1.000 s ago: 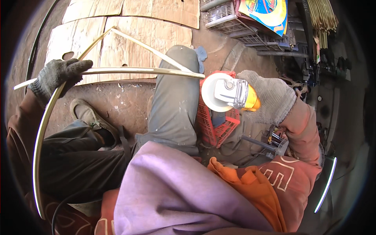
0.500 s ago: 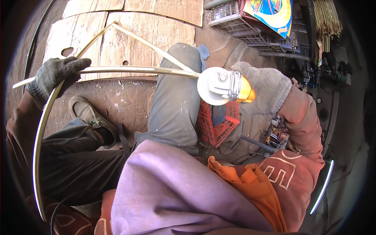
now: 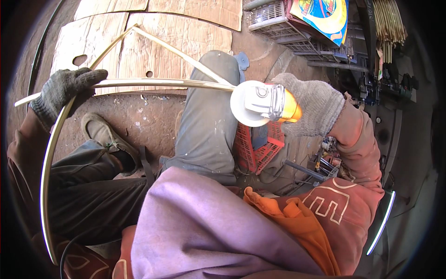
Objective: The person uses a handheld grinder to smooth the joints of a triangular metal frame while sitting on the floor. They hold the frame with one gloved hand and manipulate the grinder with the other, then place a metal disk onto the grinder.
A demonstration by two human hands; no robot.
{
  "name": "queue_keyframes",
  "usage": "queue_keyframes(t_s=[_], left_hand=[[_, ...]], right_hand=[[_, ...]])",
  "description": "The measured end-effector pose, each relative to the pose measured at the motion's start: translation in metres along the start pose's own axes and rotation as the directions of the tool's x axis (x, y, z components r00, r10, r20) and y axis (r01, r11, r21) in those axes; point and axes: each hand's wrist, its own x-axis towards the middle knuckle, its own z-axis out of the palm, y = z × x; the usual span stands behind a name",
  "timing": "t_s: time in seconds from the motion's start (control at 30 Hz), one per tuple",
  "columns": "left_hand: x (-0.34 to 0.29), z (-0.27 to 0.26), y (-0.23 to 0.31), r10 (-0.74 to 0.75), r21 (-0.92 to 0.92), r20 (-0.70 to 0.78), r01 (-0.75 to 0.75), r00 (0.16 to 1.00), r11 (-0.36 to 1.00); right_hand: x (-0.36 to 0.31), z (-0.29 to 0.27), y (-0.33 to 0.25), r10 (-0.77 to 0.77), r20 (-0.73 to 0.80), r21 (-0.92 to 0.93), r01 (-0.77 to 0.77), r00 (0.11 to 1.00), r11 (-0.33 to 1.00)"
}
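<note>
My left hand (image 3: 69, 90), in a dark grey knit glove, is closed around a frame of thin, pale gold metal strips (image 3: 153, 83). The strips form a triangle with its peak over the cardboard, and one long curved strip hangs down past my left forearm. My right hand (image 3: 312, 104), in a lighter grey glove, grips an angle grinder (image 3: 289, 108) with a yellow body and silver head. The grinder's pale round disc (image 3: 238, 108) is at the right corner of the triangle, where two strips meet. Whether it spins, I cannot tell.
Flattened cardboard (image 3: 176, 46) lies on the ground ahead. A red plastic crate (image 3: 248, 151) sits beside my knee (image 3: 209, 107). Grey crates (image 3: 269, 18) stand at the far right, near a bundle of thin rods (image 3: 389, 23). A purple cloth (image 3: 200, 218) covers my lap.
The grinder and my right hand have shifted very slightly left, bringing the disc a little further over the strips' corner. My left hand and the frame look almost still.
</note>
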Motion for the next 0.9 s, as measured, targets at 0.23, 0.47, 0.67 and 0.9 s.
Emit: queue_keyframes(t_s=[0.23,0.47,0.67,0.9], left_hand=[[0.003,0.003,0.003,0.004,-0.017,0.004,-0.004,1.000,1.000],[0.006,0.004,0.003,0.011,-0.032,0.004,-0.011,1.000,0.999],[0.009,0.005,0.003,0.015,-0.048,0.004,-0.014,1.000,0.999],[0.005,0.004,0.004,0.009,-0.069,-0.010,-0.009,1.000,0.998]], right_hand=[[-0.009,-0.001,0.009,0.044,-0.018,0.002,-0.044,0.999,0.999],[-0.011,0.004,0.019,0.057,-0.021,0.042,-0.056,0.998,0.998],[-0.015,0.003,0.020,0.063,-0.031,0.027,-0.062,0.998,0.998],[-0.013,0.003,0.019,0.072,-0.036,0.039,-0.071,0.997,0.997]])
